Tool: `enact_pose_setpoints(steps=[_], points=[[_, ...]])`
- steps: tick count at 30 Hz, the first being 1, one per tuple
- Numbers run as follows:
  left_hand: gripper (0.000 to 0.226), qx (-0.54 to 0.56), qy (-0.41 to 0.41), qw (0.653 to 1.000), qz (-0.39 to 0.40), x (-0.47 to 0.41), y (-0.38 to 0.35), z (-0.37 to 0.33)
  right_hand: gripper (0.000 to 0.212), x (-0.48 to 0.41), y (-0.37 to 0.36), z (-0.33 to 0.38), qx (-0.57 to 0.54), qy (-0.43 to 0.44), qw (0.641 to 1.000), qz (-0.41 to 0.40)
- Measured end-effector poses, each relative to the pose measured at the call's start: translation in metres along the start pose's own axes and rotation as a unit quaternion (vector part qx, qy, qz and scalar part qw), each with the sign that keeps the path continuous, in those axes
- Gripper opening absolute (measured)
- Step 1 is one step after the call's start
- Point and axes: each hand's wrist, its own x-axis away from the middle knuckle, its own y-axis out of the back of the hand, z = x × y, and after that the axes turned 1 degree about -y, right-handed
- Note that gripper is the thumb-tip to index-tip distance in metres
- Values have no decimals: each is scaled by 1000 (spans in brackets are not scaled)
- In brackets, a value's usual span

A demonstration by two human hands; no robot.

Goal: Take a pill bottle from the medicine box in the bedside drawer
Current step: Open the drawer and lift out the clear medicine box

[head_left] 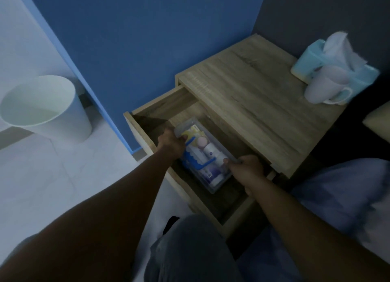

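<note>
The wooden bedside drawer (156, 113) stands pulled open. Inside it lies a clear plastic medicine box (217, 186) with blue handles, filled with white bottles, a pink-capped container (202, 143) and a yellow pack. My left hand (171, 143) grips the box's far left end. My right hand (248, 169) is closed on the box's right rim. A white pill bottle (211, 152) lies in the box between my hands. The box's near left side is partly hidden by my left wrist.
On the bedside table top (253, 91) stand a blue tissue box (329, 58) and a white mug (325, 89) at the far right. A white waste bin (46, 108) stands on the floor to the left. Bedding (337, 197) lies to the right, my knee (190, 250) below.
</note>
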Motion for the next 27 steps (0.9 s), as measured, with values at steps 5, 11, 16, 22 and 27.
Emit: enact_pose_setpoints(steps=[5, 11, 16, 22, 27], points=[[52, 29, -21, 999, -26, 15, 19, -13, 44, 27, 11, 4, -87, 4, 996, 10], [47, -38, -76, 992, -96, 32, 59, -59, 35, 55, 40, 43, -126, 83, 988, 27], [45, -64, -120, 981, -141, 33, 90, -109, 24, 64, 64, 89, -158, 133, 978, 26], [28, -2, -122, 988, -97, 4, 97, -166, 24, 53, 93, 145, -133, 171, 976, -18], [36, 33, -114, 991, -65, -44, 80, -186, 24, 12, 99, 172, -129, 163, 976, -67]])
